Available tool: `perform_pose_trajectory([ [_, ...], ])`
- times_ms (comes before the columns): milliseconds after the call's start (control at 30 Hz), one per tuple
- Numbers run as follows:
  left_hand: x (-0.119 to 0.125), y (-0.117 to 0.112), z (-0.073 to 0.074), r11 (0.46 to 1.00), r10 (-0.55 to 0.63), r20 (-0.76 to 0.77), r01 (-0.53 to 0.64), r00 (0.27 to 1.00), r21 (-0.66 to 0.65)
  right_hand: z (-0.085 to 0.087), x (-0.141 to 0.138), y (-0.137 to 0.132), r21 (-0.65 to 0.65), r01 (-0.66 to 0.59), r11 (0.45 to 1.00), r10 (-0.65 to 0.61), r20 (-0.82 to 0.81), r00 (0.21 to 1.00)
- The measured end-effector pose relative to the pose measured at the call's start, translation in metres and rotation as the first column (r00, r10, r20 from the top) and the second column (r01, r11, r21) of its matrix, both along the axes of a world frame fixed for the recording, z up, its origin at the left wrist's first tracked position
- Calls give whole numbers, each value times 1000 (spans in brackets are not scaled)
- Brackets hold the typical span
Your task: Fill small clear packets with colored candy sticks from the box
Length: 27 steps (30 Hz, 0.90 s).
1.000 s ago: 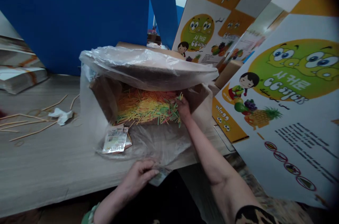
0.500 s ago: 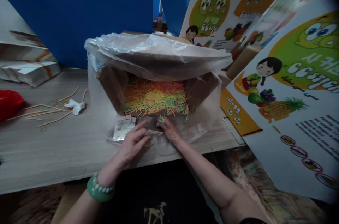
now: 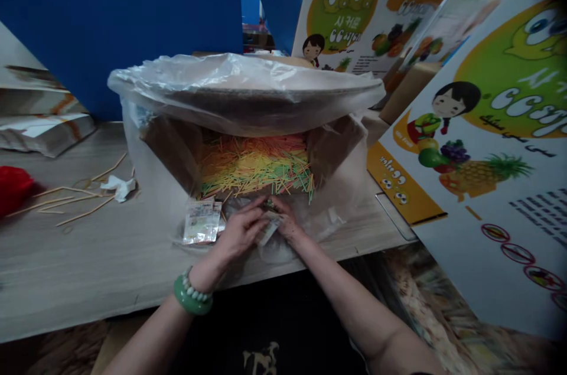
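Observation:
A cardboard box (image 3: pixel 172 153) lined with a clear plastic bag (image 3: pixel 248 81) lies open toward me, holding a heap of thin coloured sticks (image 3: pixel 254 165) in red, orange, yellow and green. At its front edge my hands meet over a small clear printed packet (image 3: pixel 271 226). My left hand (image 3: pixel 241 230) is closed, its fingers at the packet's left side. My right hand (image 3: pixel 286 220) is closed around a few short sticks at the packet's upper end; their tips are blurred. More small printed packets (image 3: pixel 201 222) lie beside my left hand on the liner.
Large printed fruit cartons (image 3: pixel 482 156) stand on the right. Long tan sticks (image 3: pixel 73 201), a crumpled white scrap (image 3: pixel 119 187) and a red bag (image 3: pixel 15 189) lie on the table (image 3: pixel 110 268) at left. Stacked flat cartons (image 3: pixel 44 133) sit farther back, near a blue panel (image 3: pixel 133 20).
My left hand has moved right and closed at the packet beside my right hand. The packet has risen off the liner and tilted. The camera view has shifted slightly.

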State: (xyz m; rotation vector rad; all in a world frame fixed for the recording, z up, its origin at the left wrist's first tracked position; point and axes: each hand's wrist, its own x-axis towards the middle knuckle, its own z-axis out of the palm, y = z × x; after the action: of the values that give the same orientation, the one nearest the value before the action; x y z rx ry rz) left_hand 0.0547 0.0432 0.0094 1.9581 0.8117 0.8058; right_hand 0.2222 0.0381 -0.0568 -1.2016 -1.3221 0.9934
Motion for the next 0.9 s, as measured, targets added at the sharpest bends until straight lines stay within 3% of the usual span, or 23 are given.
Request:
perform_pose_trajectory([
  [33, -4, -1, 0, 991, 100, 56, -94, 993, -99, 2, 0, 0, -14, 25, 1000, -25, -13, 1000],
  [100, -10, -3, -1, 912, 286, 164, -216, 944, -348, 4, 1, 1, -48, 70, 996, -71, -34, 997],
  [200, -15, -5, -2, 734, 442, 286, -159, 850, -660, 4, 2, 1, -79, 70, 994, -77, -90, 993],
  [300, -14, -6, -1, 627, 493, 332, -64, 804, -776, 3, 3, 1, -81, 77, 994, -85, -97, 992],
  [500, -12, -6, 5, 492, 490, 283, 7, 825, -871, 8, 4, -4, 0, 37, 999, -37, 95, 995],
  [667, -8, -3, 1, 468, 563, 265, -38, 783, -883, 18, 6, -5, 32, 90, 995, -92, 66, 994],
  [900, -2, 2, 1, 534, 514, 257, -72, 818, -842, 61, 18, -2, 78, 182, 980, -172, -117, 978],
])
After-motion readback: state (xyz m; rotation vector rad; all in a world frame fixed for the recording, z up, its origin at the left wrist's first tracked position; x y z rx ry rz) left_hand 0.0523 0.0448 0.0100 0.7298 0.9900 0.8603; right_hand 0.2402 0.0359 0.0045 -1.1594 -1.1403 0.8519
